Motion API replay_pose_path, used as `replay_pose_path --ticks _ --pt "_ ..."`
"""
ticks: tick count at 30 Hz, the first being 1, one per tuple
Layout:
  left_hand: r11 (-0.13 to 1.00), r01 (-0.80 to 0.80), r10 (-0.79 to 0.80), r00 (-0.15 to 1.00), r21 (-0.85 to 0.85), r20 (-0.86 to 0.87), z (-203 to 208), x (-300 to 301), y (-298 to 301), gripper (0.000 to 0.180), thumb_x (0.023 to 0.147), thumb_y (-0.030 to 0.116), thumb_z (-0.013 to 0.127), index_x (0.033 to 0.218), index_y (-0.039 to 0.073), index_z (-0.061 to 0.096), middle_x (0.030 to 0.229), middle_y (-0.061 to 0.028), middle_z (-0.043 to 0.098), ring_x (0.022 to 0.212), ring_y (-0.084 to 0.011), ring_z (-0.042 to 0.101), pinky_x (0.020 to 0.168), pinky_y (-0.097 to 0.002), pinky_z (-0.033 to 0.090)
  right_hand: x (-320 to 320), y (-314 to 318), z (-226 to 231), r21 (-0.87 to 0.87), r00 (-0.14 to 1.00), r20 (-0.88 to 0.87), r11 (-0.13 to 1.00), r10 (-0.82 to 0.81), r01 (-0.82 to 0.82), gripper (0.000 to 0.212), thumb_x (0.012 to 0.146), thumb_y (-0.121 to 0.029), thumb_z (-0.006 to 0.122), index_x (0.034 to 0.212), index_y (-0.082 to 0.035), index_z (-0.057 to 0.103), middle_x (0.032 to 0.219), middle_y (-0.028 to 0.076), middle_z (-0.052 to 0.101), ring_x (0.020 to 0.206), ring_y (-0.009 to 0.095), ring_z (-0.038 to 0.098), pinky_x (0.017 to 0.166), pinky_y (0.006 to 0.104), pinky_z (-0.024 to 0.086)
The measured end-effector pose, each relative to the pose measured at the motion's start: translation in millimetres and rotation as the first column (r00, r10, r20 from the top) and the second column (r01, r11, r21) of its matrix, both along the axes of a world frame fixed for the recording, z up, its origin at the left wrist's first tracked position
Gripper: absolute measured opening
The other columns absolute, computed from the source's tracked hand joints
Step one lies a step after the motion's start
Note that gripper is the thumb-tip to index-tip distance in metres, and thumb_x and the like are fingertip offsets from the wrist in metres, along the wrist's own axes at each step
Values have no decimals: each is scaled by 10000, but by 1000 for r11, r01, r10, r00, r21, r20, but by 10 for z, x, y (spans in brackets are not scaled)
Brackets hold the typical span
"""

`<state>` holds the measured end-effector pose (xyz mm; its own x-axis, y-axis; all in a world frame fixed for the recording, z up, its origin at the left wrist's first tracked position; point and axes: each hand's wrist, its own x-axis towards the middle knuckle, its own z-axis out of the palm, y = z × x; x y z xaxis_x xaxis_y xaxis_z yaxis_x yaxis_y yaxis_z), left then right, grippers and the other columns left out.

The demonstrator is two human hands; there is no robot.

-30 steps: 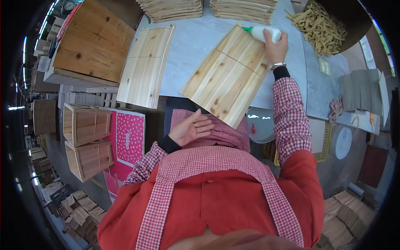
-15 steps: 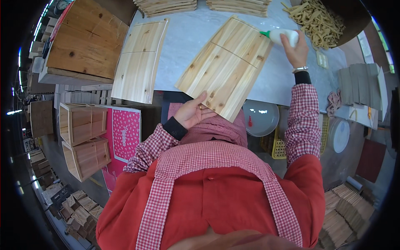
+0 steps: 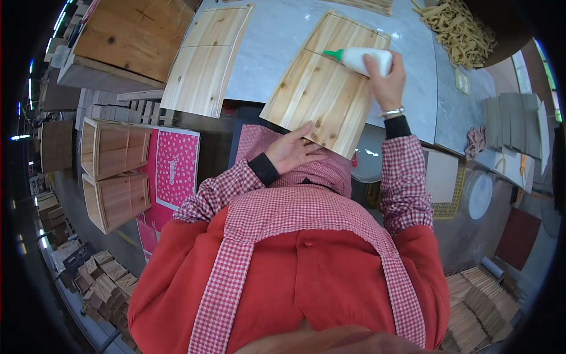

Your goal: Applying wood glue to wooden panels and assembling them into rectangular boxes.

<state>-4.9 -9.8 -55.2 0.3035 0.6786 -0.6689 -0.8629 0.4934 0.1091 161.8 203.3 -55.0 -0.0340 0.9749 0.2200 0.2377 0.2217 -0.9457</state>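
Observation:
A pale slatted wooden panel (image 3: 318,97) with dark lines across it lies tilted on the table, its near end overhanging the edge. My left hand (image 3: 293,151) is at that near end, palm up, thumb over the edge and fingers just below it. My right hand (image 3: 387,79) is wrapped round a white squeeze bottle (image 3: 356,59) with a green nozzle. The bottle lies nearly level above the panel, nozzle pointing left, close to the cross line. Whether the tip touches the wood, I cannot tell. A second, similar panel (image 3: 197,74) lies to the left.
A large wooden box (image 3: 127,44) stands at the far left, with wooden crates (image 3: 118,203) below it. Tan curled strips (image 3: 457,35) fill a container at the far right. Grey boards (image 3: 513,124) are stacked on the right, beyond a crumpled cloth (image 3: 476,140).
My right hand has brought the bottle left and nearer, from the panel's far right edge to the cross line. My left hand stays at the near end. The whole view has shifted somewhat.

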Motion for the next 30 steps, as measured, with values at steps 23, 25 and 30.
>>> replay_pose_path --ticks 23,25,30 --pt "989 -14 20 999 147 -39 -469 -32 283 317 950 138 518 1230 4 455 1219 -169 560 1160 -275 547 1011 -413 449 857 -133 -182 -73 992 118 995 -53 62 357 820 -227 716 1060 -26 543 870 69 600 703 133 581 538 266 495" --pt "987 -22 28 999 160 -33 -425 -29 327 323 949 135 518 1235 1 450 1224 -170 556 1161 -274 546 1010 -413 451 877 -161 -191 -84 995 60 993 -82 87 356 826 -227 709 1061 -20 540 871 70 598 697 131 579 521 255 484" --pt "974 -50 52 999 220 -1 -338 -92 403 365 949 136 515 1273 0 416 1259 -172 530 1174 -271 536 1002 -411 459 931 -181 -70 -154 987 -125 985 -99 79 350 849 -228 682 1062 4 528 865 74 592 674 135 576 472 240 457"
